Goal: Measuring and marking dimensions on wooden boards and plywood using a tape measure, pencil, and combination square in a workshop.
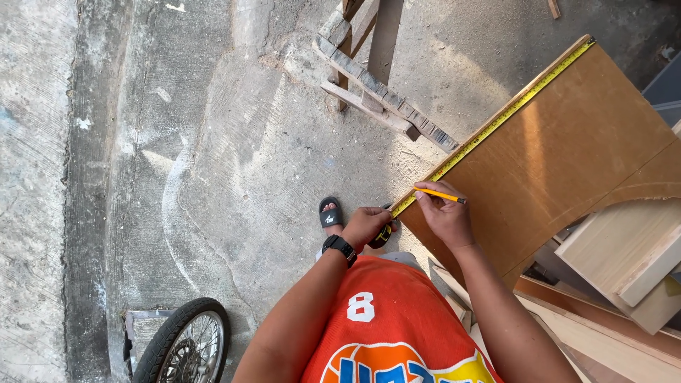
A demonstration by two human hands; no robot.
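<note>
My left hand (pixel 364 224) grips the case of a yellow tape measure (pixel 384 235) at the near corner of a brown board (pixel 567 149). The yellow tape (pixel 496 122) runs along the board's left edge to its far corner. My right hand (pixel 443 213) rests on the board by the tape and holds a yellow pencil (pixel 441 195), tip pointing right. A black watch (pixel 340 247) is on my left wrist.
Pale wooden planks (pixel 624 255) lie stacked at the right, over the board's cut-out edge. A wooden sawhorse frame (pixel 383 99) stands on the concrete floor ahead. A spoked wheel (pixel 186 344) is at the lower left. My sandalled foot (pixel 330 213) is below the left hand.
</note>
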